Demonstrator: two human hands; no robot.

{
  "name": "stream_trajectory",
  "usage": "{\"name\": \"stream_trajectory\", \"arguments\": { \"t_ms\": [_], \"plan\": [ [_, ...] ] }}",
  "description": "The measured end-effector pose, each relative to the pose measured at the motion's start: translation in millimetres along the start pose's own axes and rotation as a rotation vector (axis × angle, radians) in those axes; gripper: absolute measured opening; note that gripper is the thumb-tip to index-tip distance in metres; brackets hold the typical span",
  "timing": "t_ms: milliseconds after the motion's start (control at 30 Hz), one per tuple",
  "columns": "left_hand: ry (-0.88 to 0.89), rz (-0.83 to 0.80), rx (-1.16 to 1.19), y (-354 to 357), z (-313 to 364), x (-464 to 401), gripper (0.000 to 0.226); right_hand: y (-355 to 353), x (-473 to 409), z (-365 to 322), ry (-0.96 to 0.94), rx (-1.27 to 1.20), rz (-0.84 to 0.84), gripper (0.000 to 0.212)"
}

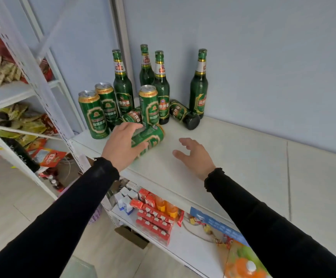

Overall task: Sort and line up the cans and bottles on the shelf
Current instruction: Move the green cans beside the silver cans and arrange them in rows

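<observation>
Lying on its side at the centre of the frame, the fallen can rests on the white shelf with your left hand wrapped over its near end, fingers curled around the green body. Your right hand hovers just to the right of that can, palm down and fingers spread wide, holding nothing.

Just behind the fallen can stands an upright can, and a second tipped can lies partly hidden between it and your left hand. Two more upright cans stand to the left of them: the front left can and the rear left can, touching or nearly so.

Four green bottles stand upright at the back against the pale wall: the left bottle, the rear bottle, the middle bottle directly behind the upright can, and the right bottle set apart from the others. A fifth, the lying bottle, lies on its side between the middle and right bottles, its base pointing toward you.

Lower in the frame, under the shelf, sit red drink cartons. Snack packets fill the rack at the left edge.
</observation>
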State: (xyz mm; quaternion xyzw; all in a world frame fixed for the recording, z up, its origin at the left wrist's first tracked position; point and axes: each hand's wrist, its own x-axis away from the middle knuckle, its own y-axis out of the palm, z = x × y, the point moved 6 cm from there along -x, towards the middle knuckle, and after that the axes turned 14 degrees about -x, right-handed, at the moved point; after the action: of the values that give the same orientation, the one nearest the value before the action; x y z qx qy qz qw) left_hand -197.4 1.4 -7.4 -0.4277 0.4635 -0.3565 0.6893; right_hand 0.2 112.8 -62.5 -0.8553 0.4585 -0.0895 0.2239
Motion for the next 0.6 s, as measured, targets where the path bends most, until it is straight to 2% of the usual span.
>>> {"name": "stream_trajectory", "arguments": {
  "t_ms": [200, 300, 433, 600],
  "plan": [
    [-0.09, 0.157, 0.058, -16.0, -48.5, -6.4, 0.045, 38.6, -53.8, -3.4, 0.143, -0.157, -0.034, 0.077],
    [-0.157, 0.262, 0.109, -24.7, -73.2, -5.8, 0.047, 53.1, -69.1, -8.7, 0.234, -0.308, -0.054, 0.078],
    [-0.34, 0.388, 0.307, -28.3, -113.0, -14.2, 0.066, 62.8, -82.0, -17.9, 0.286, -0.334, -0.094, 0.063],
    [-0.382, 0.309, 0.487, -12.1, -150.9, -46.2, 0.093, 69.4, -88.2, -23.2, 0.384, -0.409, -0.069, 0.054]
  ]
}}
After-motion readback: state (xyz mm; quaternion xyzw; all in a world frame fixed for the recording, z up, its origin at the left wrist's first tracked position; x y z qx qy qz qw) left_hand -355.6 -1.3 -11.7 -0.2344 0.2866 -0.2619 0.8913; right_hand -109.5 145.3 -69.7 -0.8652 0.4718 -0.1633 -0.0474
